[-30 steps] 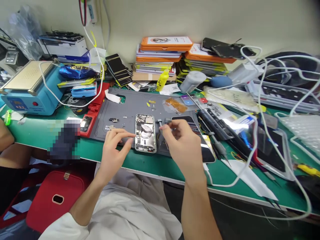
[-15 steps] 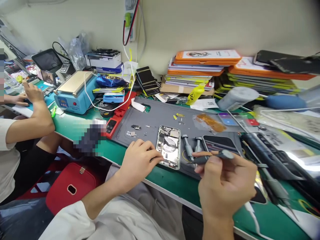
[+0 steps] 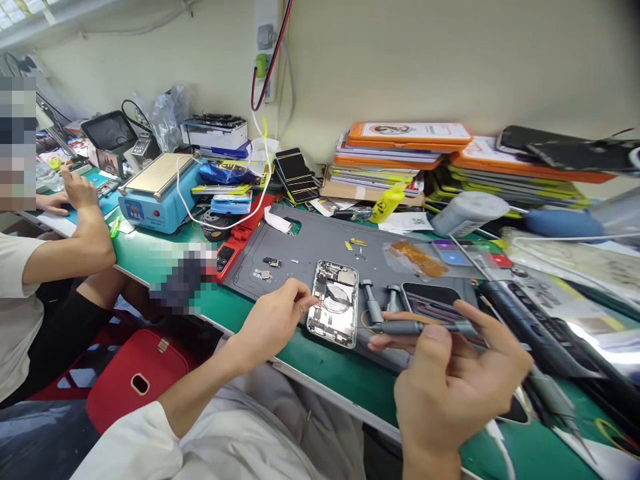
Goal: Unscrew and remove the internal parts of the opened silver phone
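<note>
An opened phone (image 3: 334, 303) lies face up on the grey work mat (image 3: 320, 233), its circuit boards and a round dark patch exposed. At its left edge is my left hand (image 3: 275, 323), thumb and forefinger pinched together; whatever lies between the tips is too small to make out. My right hand (image 3: 457, 380) grips a slim grey screwdriver (image 3: 403, 327), held almost level to the right of the phone. Beside the phone, two more grey screwdrivers (image 3: 371, 303) lie on the mat. Behind my right hand is a dark-screened phone (image 3: 431, 297).
Small parts (image 3: 271, 262) and yellow bits lie on the mat. Orange film (image 3: 419, 258) sits farther right. Orange boxes (image 3: 407, 137) are stacked along the wall. A blue heating machine (image 3: 159, 197) stands left, near another person's arm (image 3: 75, 243). A red stool (image 3: 137, 380) is below.
My left hand has moved from the phone's lower left corner up its left edge, fingers now pinched. The screwdriver has turned in my right hand, whose fingers have spread somewhat. The view has shifted slightly.
</note>
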`<action>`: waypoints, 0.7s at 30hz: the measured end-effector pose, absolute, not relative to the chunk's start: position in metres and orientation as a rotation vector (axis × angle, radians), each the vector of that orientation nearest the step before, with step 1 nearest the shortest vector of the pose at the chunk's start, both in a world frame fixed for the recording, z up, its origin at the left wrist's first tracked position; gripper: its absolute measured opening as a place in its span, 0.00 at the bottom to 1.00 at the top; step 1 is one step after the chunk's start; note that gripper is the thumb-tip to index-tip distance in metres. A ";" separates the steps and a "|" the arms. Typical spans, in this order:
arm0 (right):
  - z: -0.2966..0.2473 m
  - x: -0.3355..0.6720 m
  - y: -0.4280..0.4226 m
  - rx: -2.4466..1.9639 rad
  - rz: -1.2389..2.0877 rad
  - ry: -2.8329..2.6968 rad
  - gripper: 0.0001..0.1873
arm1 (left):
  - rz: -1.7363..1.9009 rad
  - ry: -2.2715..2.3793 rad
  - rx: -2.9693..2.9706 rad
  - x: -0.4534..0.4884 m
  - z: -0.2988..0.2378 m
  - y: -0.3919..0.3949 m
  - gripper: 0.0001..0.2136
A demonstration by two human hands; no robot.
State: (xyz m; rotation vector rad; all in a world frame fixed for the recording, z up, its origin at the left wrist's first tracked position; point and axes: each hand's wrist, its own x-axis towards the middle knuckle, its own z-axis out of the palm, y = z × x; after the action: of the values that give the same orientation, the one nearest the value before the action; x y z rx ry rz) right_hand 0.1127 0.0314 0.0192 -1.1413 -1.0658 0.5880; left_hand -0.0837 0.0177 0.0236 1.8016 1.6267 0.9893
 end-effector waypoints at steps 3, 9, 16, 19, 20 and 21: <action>0.019 0.112 0.031 -1.141 0.581 -1.064 0.18 | 1.025 1.543 1.623 -0.082 0.027 0.010 0.16; 0.028 0.110 0.031 -1.066 0.772 -0.931 0.23 | 1.093 1.015 1.008 -0.082 0.025 0.012 0.27; 0.030 0.074 0.021 -0.824 0.974 -0.756 0.26 | 1.334 1.114 0.776 -0.081 0.027 0.009 0.24; 0.028 0.068 0.016 -0.810 0.860 -0.789 0.26 | 1.333 1.154 0.812 -0.079 0.030 0.005 0.19; 0.028 0.068 0.015 -0.813 0.856 -0.805 0.25 | 1.320 1.160 0.836 -0.078 0.031 0.005 0.18; 0.027 0.069 0.014 -0.822 0.876 -0.825 0.24 | 1.301 1.165 0.861 -0.078 0.032 0.004 0.18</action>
State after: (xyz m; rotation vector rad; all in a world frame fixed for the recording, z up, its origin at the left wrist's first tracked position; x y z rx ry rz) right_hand 0.0691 0.0138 0.0274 -0.8221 -0.8249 0.8761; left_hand -0.0781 0.0043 0.0315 0.8608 1.1655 1.3010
